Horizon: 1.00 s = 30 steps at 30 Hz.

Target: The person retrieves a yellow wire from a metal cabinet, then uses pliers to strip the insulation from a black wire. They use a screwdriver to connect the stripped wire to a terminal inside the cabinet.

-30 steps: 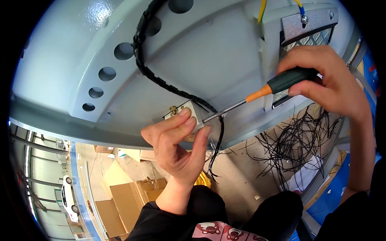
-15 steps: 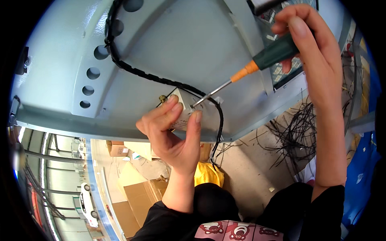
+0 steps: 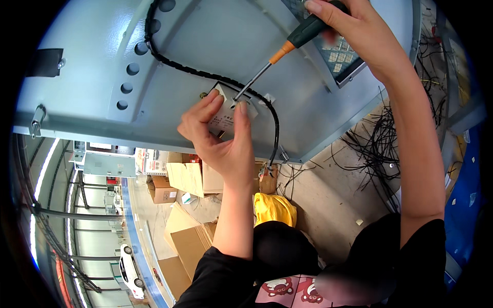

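in the lower middle of the grey metal panel (image 3: pixel 221 36) we find the small white box (image 3: pixel 224 118), its printed face turned toward us. the left hand (image 3: pixel 221 146) grips it, fingers bent over its left side and thumb laid on the face opposite. the right hand (image 3: pixel 370 38), partly cut by the upper edge of the view, is closed around the green and orange handle of the screwdriver (image 3: pixel 281 53); we note the thumb lying along the grip. the steel shaft slants down to the left, its tip at the face of the box, just beside the left thumb; whether it is seated in a screw we cannot tell. a brass fitting (image 3: pixel 203 95) shows beyond the bent fingers. the black wrapped cable (image 3: pixel 190 69) curves past the upper side of the box and hangs to its right. on the floor (image 3: pixel 328 200) below we observe a tangle of black wires (image 3: pixel 377 149), a yellow cloth (image 3: pixel 275 209) and opened cardboard (image 3: pixel 192 246).
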{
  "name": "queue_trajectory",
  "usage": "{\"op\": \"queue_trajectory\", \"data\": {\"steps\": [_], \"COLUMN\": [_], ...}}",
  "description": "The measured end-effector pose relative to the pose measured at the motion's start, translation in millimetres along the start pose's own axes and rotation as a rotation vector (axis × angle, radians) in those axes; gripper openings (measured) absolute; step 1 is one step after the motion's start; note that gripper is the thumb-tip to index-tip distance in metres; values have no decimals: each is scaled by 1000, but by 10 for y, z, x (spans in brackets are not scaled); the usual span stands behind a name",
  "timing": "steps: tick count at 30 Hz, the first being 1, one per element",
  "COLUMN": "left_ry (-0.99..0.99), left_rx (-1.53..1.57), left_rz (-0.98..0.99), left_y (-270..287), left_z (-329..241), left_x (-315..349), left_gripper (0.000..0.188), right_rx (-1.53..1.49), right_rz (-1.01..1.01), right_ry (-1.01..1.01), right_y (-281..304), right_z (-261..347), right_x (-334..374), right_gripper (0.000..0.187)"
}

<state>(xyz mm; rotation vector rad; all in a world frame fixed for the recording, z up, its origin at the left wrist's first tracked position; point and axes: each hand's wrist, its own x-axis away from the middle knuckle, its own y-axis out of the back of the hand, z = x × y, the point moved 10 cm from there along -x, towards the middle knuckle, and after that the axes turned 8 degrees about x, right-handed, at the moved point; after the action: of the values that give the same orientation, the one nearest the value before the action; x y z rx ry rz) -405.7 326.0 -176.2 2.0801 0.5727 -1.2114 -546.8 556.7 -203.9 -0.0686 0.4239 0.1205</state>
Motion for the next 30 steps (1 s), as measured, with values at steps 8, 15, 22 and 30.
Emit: {"op": "queue_trajectory", "data": {"steps": [8,15,22,30], "left_ry": [11,13,-26,-94], "left_rx": [28,55,-13,-212], "left_rz": [-14,-31,-7,131], "left_y": [49,40,29,63], "left_z": [-3,25,-48,-138], "left_x": [-13,29,-18,-7], "left_gripper": [29,28,29,33], "right_rx": [276,-6,286,92], "right_rz": [110,80,71,306], "right_ry": [-103,-119,-165,264], "right_y": [-58,-67,-61,-137], "right_z": [270,-115,95,379], "right_x": [94,89,46,49], "right_gripper": [38,34,27,21]}}
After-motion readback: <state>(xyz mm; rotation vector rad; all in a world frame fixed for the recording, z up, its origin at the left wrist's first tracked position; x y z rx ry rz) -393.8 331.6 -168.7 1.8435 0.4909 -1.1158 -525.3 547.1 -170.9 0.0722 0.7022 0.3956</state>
